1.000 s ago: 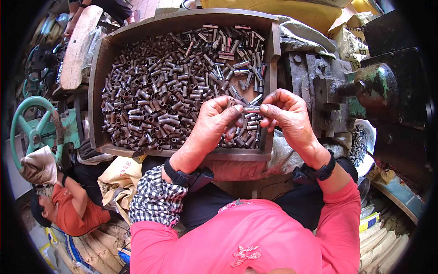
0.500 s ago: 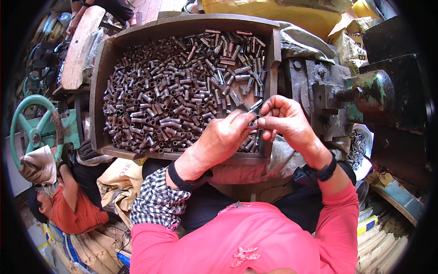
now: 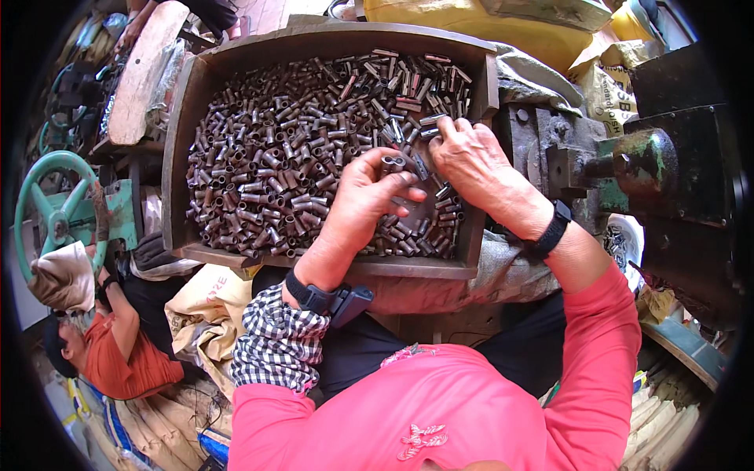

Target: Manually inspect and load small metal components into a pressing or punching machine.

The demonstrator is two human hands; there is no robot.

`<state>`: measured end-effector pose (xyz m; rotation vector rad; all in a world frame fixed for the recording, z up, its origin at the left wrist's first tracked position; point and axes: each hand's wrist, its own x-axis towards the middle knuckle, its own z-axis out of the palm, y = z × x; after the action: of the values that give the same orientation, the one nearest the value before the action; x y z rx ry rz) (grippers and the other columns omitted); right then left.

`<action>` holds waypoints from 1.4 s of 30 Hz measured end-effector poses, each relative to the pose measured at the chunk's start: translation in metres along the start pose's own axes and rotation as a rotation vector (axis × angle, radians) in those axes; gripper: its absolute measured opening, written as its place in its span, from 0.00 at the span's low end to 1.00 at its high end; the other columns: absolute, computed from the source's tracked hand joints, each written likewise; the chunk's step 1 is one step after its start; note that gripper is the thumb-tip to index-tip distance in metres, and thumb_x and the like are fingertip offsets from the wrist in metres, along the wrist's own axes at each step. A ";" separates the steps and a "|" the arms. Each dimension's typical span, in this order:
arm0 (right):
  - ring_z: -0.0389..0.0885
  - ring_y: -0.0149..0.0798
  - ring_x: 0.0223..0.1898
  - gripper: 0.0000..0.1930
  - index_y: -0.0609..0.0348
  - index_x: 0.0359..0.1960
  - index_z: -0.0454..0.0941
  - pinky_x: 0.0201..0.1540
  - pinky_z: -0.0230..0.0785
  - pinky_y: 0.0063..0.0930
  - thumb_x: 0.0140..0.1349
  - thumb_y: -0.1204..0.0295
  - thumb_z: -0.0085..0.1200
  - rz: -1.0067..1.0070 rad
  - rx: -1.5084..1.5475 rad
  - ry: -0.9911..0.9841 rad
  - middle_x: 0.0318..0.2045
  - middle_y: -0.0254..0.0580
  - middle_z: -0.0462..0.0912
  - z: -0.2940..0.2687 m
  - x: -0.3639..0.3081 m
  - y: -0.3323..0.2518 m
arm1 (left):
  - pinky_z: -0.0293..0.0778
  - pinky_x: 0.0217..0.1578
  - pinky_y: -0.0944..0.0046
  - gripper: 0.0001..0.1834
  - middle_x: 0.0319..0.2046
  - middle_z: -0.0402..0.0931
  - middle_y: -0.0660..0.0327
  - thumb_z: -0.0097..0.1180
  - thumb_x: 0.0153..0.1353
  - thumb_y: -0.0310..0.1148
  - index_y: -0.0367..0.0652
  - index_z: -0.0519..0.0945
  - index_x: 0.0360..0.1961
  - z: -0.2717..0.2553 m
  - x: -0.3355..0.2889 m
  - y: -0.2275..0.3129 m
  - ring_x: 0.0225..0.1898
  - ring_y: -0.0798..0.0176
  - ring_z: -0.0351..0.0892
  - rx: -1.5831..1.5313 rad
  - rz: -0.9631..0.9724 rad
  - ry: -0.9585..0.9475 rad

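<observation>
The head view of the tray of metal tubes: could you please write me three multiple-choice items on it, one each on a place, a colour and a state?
1. Where does the green handwheel stand?
A. Left of the wooden tray
B. Inside the tray
C. Right of the tray

2. What colour is the cuff below the left hand?
A. Plain yellow
B. Black-and-white check
C. Solid green

3. What is the left hand doing?
A. Resting flat and empty on the tray rim
B. Gripping the handwheel
C. Holding short metal tubes in its fingertips

Answers:
1. A, as the wheel sits at the picture's left edge, outside the tray wall.
2. B, as the checked fabric shows under the wrist strap.
3. C, as tube ends stick up between the fingers, with the right hand close beside them.
</observation>
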<state>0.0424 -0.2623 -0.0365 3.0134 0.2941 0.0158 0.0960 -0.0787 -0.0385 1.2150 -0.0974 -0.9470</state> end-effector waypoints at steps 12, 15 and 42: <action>0.78 0.42 0.39 0.06 0.60 0.27 0.77 0.42 0.68 0.37 0.52 0.74 0.47 -0.089 0.092 -0.063 0.35 0.47 0.73 0.002 0.010 0.011 | 0.75 0.25 0.56 0.09 0.28 0.71 0.51 0.56 0.48 0.25 0.41 0.73 0.32 0.008 0.002 -0.019 0.25 0.48 0.78 1.754 0.591 -0.156; 0.79 0.45 0.36 0.05 0.61 0.29 0.75 0.38 0.71 0.37 0.52 0.76 0.48 -0.107 0.178 0.034 0.34 0.47 0.74 0.003 0.005 0.012 | 0.75 0.24 0.56 0.09 0.27 0.71 0.51 0.58 0.48 0.26 0.39 0.73 0.30 0.011 0.001 -0.021 0.24 0.49 0.78 1.813 0.582 -0.136; 0.73 0.18 0.19 0.08 0.63 0.36 0.77 0.18 0.63 0.10 0.61 0.70 0.53 0.562 2.001 -0.031 0.24 0.29 0.77 -0.011 -0.073 -0.012 | 0.66 0.14 0.76 0.05 0.22 0.74 0.59 0.49 0.58 0.25 0.38 0.73 0.36 0.017 -0.003 -0.007 0.17 0.72 0.70 -0.125 -0.099 -0.030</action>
<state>-0.0314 -0.2638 -0.0267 4.7176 -1.4705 -0.6375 0.0814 -0.0898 -0.0362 1.0983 -0.0020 -1.0428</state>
